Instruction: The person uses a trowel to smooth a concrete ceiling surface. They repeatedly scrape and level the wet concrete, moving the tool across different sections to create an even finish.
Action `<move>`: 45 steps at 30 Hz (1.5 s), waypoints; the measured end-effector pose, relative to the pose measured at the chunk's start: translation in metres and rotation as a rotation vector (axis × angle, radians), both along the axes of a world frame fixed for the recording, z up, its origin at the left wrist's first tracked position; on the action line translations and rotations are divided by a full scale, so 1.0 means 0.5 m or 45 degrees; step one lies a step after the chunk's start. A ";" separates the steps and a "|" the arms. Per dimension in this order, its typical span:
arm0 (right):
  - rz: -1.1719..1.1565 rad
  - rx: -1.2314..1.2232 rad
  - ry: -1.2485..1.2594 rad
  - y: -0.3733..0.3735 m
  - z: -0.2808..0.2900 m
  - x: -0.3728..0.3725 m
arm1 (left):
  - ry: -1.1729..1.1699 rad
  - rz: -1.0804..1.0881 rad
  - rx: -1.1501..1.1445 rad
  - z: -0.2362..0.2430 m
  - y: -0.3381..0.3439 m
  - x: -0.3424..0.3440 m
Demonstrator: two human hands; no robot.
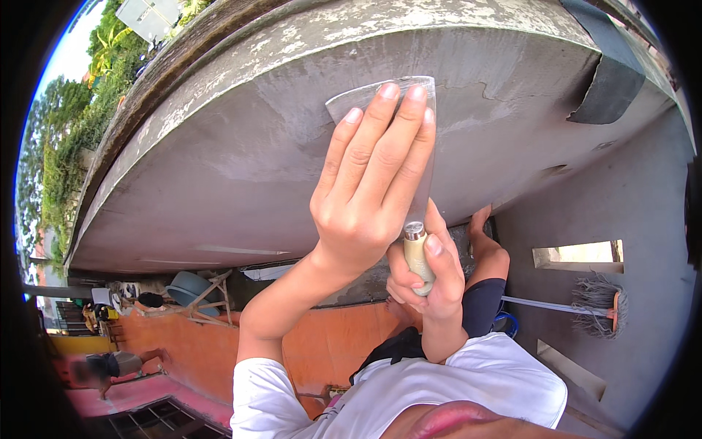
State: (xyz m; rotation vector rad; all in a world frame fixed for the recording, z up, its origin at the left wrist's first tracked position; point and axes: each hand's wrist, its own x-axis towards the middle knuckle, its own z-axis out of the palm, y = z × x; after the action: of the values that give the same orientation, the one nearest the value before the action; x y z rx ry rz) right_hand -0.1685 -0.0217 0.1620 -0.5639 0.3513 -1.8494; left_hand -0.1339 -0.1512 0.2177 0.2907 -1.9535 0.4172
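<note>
My right hand (436,267) is wrapped round the pale handle of a putty knife (417,252), which has a metal collar. Its broad, thin metal blade lies against the grey plastered wall (234,168). My left hand (371,164) rests flat on the blade, fingers stretched out and slightly apart, fingertips near the blade's wide end. The fingers hide much of the blade. Around the blade the plaster shows darker smeared patches, and a thin crack runs to the right of it.
A dark strip (610,84) hangs over the wall's top at the right. A mop (599,307) stands by the side wall, near a slot opening (581,256). Behind at the left are a blue-grey tub (191,293), a wooden stand (212,300) and another person (121,364) on the orange floor (322,336).
</note>
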 end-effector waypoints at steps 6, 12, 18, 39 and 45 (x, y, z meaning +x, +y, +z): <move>-0.041 0.071 0.065 -0.005 0.006 -0.002 | 0.052 -0.033 -0.016 0.003 -0.005 -0.006; -0.061 -0.012 0.081 -0.007 0.011 -0.010 | 0.170 -0.099 -0.045 0.016 -0.010 -0.029; -0.065 0.018 0.012 0.022 -0.005 -0.003 | 0.111 -0.116 0.020 -0.012 0.003 -0.024; -0.150 0.073 0.104 0.010 0.023 -0.017 | 0.225 -0.193 -0.068 0.014 -0.014 -0.050; -0.169 0.034 0.123 -0.005 -0.004 -0.021 | 0.226 -0.193 -0.132 0.004 -0.023 -0.052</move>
State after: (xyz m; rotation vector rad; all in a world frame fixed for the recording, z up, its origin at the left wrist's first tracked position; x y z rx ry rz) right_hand -0.1789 -0.0243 0.1598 -0.6261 0.4874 -1.9452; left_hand -0.1599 -0.1629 0.2197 0.1081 -1.7602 0.3793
